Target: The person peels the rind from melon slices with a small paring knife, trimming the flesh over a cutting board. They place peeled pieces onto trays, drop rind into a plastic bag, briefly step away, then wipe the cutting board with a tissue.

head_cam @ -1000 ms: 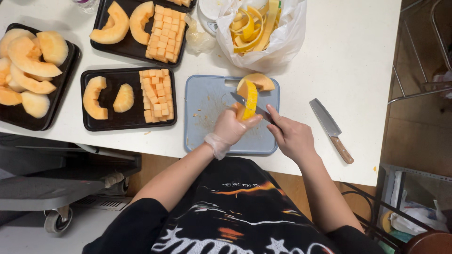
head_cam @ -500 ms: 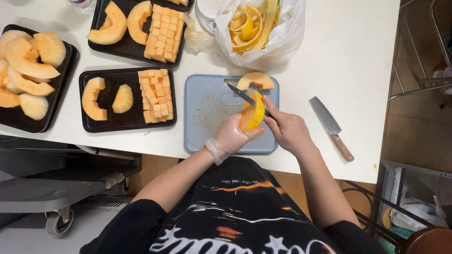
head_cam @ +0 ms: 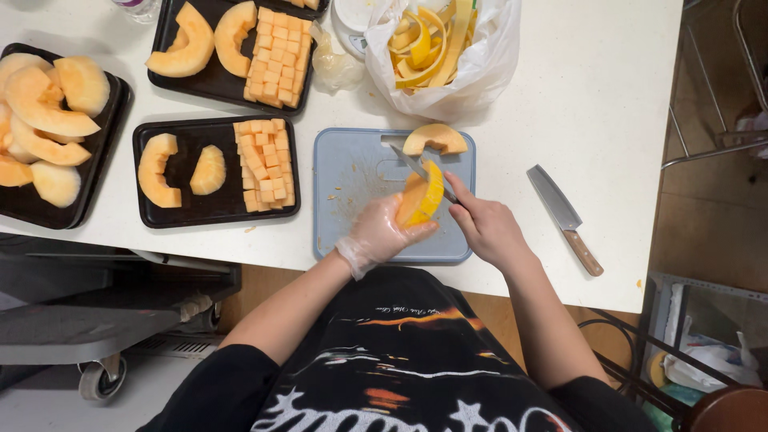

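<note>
Gloved left hand (head_cam: 376, 234) pinches a melon wedge (head_cam: 422, 194) in its fingers just above the blue cutting board (head_cam: 352, 172); the wedge's long axis runs up and away, tilted right, with the rind toward the right hand (head_cam: 486, 226). That hand is wrapped shut around a small knife (head_cam: 422, 174), blade angled up-left along the wedge's far side, closer to the cut than the left. Compared with half a second ago, the wedge sits slightly lower; a peeled slice (head_cam: 434, 140) still rests at the board's top edge, and a cleaver (head_cam: 564, 216) lies apart on the counter (head_cam: 592, 96).
</note>
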The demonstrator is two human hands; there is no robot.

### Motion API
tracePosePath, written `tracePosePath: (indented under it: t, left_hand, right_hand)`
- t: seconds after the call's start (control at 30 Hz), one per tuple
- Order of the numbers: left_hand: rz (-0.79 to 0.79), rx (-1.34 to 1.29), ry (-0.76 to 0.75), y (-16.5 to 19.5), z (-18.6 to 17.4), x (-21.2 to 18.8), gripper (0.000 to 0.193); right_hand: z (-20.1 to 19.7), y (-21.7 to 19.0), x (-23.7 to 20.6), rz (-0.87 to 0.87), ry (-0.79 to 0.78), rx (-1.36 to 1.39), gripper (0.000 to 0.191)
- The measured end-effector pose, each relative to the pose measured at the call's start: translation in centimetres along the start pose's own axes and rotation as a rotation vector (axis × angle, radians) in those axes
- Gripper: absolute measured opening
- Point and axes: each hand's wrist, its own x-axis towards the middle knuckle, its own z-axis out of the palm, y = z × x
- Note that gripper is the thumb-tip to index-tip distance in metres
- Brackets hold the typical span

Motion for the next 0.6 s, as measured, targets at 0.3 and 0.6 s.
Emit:
tracePosePath:
  t: [0.3,0.6]
  left_hand:
    - [0.084,0.09,-0.028,-0.5,-1.2,0.0,0.052]
    - [0.006,0.039,-0.048,-1.7,-2.9,1.4,0.051]
  right_hand:
    - [0.8,1.5,0.3,0.113,-0.048,0.152,0.055]
    - [2.6,2.2,3.3,0.038,-0.058,0.147,0.052]
